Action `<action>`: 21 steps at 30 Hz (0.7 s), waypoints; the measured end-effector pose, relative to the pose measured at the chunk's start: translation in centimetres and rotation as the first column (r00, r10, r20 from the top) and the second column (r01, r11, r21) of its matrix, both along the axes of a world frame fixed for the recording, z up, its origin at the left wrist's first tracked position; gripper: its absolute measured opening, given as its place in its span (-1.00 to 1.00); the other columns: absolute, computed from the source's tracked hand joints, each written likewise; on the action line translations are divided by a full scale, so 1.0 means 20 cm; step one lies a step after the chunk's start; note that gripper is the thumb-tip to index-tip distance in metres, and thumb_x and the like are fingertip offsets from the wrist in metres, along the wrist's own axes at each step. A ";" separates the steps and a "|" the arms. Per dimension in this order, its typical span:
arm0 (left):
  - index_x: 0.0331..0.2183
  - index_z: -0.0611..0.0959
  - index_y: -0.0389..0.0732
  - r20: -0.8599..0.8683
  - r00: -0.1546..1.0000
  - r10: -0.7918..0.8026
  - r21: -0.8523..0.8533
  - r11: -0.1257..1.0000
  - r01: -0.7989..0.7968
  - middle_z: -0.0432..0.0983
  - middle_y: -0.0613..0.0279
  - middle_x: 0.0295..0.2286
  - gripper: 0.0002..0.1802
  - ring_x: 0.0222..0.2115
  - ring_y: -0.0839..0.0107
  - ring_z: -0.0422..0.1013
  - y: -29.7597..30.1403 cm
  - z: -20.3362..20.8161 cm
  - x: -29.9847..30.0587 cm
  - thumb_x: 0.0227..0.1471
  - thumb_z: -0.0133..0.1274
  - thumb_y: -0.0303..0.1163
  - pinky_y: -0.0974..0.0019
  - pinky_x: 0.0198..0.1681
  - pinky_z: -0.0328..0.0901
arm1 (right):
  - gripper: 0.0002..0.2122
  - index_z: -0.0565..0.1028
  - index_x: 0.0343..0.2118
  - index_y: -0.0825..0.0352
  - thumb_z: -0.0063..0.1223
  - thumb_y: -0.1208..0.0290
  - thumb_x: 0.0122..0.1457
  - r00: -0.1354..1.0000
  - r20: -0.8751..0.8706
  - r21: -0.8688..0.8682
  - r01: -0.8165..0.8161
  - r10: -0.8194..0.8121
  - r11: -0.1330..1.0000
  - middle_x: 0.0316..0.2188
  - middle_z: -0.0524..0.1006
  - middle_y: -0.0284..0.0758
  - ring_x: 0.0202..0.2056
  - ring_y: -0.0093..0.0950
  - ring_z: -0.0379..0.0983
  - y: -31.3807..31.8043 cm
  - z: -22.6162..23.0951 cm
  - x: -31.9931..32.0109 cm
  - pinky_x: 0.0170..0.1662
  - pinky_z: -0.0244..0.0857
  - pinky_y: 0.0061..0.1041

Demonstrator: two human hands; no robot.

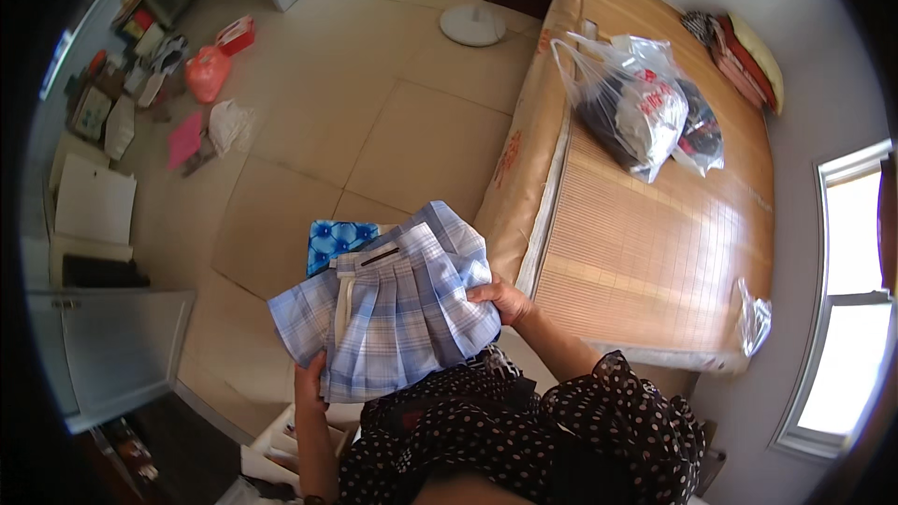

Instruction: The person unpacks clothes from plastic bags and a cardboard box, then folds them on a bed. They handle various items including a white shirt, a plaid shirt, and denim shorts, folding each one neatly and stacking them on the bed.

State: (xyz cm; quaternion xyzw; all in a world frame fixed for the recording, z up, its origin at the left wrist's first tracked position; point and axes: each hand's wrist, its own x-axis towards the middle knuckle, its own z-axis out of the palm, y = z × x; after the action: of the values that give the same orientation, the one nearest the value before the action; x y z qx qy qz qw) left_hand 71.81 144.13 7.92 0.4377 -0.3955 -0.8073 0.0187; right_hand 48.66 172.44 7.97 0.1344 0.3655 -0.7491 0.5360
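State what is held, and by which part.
A blue-and-white plaid pleated cloth garment: left fingers at its lower-left edge, right fingers at its right edge.

left hand [311,380] and right hand [506,301] grip, well apart.

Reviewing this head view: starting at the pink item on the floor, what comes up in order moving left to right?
Pink item, whitish plastic bag, plaid skirt, filled plastic bags, crumpled clear plastic, window.

No lettering can be read
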 end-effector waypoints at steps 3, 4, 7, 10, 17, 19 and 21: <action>-0.03 0.23 -0.39 -0.029 1.000 -0.002 -0.007 1.000 0.002 0.30 0.06 -0.13 -0.39 -0.17 0.25 0.30 0.06 0.02 0.02 -0.14 0.03 -0.39 0.26 -0.13 0.22 | -0.50 0.27 -0.08 0.42 0.08 0.59 -0.19 0.999 -0.035 0.006 0.021 -0.021 1.000 -0.25 0.44 -0.26 -0.22 -0.41 0.38 0.06 0.01 0.05 -0.08 0.25 -0.43; -0.02 0.21 -0.40 -0.021 0.999 -0.041 0.002 0.999 0.041 0.28 0.05 -0.11 -0.38 -0.16 0.24 0.29 0.05 0.05 0.00 -0.12 0.01 -0.38 0.26 -0.11 0.21 | -0.53 0.30 -0.11 0.43 0.08 0.59 -0.19 0.998 -0.053 0.027 0.034 -0.032 0.999 -0.25 0.44 -0.26 -0.24 -0.41 0.39 0.06 0.03 0.06 -0.11 0.27 -0.44; -0.02 0.22 -0.39 -0.095 0.994 -0.046 0.021 0.999 0.049 0.27 0.05 -0.10 -0.40 -0.16 0.24 0.29 0.07 0.07 -0.04 -0.11 0.01 -0.38 0.26 -0.09 0.20 | -0.56 0.33 -0.14 0.43 0.09 0.58 -0.18 0.995 -0.094 0.003 0.047 -0.046 0.999 -0.26 0.45 -0.26 -0.24 -0.41 0.39 0.08 -0.03 0.08 -0.10 0.26 -0.44; -0.02 0.22 -0.39 -0.173 0.985 -0.019 -0.006 1.000 0.018 0.27 0.05 -0.10 -0.40 -0.14 0.24 0.29 0.06 -0.03 0.00 -0.10 0.00 -0.37 0.25 -0.09 0.20 | -0.59 0.35 -0.16 0.43 0.09 0.57 -0.18 0.987 -0.154 -0.001 0.052 -0.051 0.999 -0.26 0.45 -0.26 -0.25 -0.42 0.39 0.07 0.00 0.09 -0.10 0.26 -0.44; -0.03 0.23 -0.40 -0.269 0.961 -0.057 0.010 0.998 0.062 0.26 0.04 -0.09 -0.40 -0.13 0.23 0.28 0.07 -0.02 -0.03 -0.11 0.00 -0.38 0.23 -0.09 0.20 | -0.59 0.35 -0.16 0.42 0.09 0.56 -0.18 0.954 -0.288 0.038 0.096 -0.081 0.995 -0.27 0.45 -0.26 -0.26 -0.42 0.39 0.10 0.15 0.15 -0.12 0.27 -0.45; -0.03 0.23 -0.40 -0.252 0.965 -0.079 -0.064 0.996 0.065 0.26 0.04 -0.09 -0.40 -0.14 0.23 0.28 0.01 -0.07 -0.03 -0.11 0.00 -0.39 0.24 -0.09 0.20 | -0.60 0.35 -0.17 0.42 0.08 0.56 -0.18 0.935 -0.331 0.003 0.139 -0.130 0.990 -0.27 0.45 -0.25 -0.26 -0.43 0.39 0.07 0.18 0.18 -0.13 0.28 -0.47; -0.01 0.21 -0.37 -0.281 0.950 -0.137 -0.077 0.990 0.120 0.27 0.06 -0.10 -0.39 -0.14 0.24 0.29 -0.06 -0.19 -0.04 -0.09 0.00 -0.37 0.23 -0.10 0.22 | -0.59 0.34 -0.15 0.42 0.07 0.57 -0.17 0.931 -0.351 0.062 0.133 -0.103 0.989 -0.27 0.45 -0.26 -0.25 -0.43 0.39 0.08 0.13 0.18 -0.12 0.27 -0.46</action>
State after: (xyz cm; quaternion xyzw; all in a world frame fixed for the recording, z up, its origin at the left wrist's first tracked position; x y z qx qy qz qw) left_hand 70.91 142.95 4.22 0.2893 -0.4399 -0.8494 0.0358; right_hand 52.35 174.07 10.47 0.0445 0.4769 -0.7757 0.4110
